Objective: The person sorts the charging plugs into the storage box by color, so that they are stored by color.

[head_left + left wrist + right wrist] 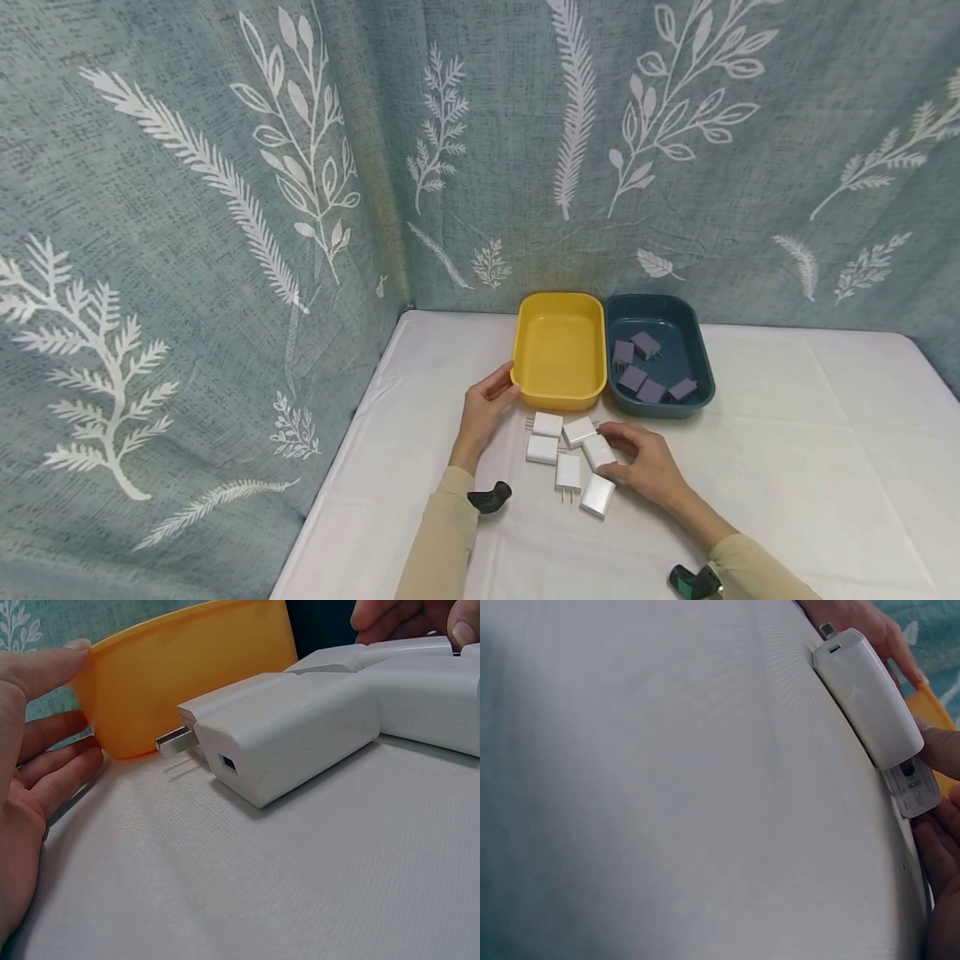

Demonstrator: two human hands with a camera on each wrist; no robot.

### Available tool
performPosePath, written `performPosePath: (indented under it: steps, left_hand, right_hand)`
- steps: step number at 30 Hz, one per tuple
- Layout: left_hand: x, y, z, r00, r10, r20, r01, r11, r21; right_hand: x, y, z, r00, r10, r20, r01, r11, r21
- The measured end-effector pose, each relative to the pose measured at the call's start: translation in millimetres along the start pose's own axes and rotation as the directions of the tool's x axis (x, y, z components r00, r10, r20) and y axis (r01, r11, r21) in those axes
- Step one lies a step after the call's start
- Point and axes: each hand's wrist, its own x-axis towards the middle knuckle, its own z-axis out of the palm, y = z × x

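Your left hand (483, 418) touches the yellow tray (561, 346) at its left side, straightened fingers apart from the thumb. Before it, five white plugs (568, 472) lie on the bench (795, 442); your right hand (648, 465) has its fingers clamped on a sixth plug (598, 452). The blue tray (678, 333) holds five purple blocks (651, 391).
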Motion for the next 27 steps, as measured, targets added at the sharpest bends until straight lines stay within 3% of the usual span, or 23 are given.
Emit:
performPosePath:
  steps: [11,27]
  left_hand:
    - [-0.2,0.6,-0.5,1.0,0.003,0.008,-0.003,1.0,0.009]
    - [-1.1,1.4,-1.1,1.0,-0.001,0.011,0.001,1.0,0.015]
  right_hand:
    - [-0.5,0.5,3.7,0.998,-0.053,-0.03,0.051,0.997,-0.049]
    - [-2.5,1.1,6.0,0.998,-0.047,-0.048,0.043,0.996,-0.082]
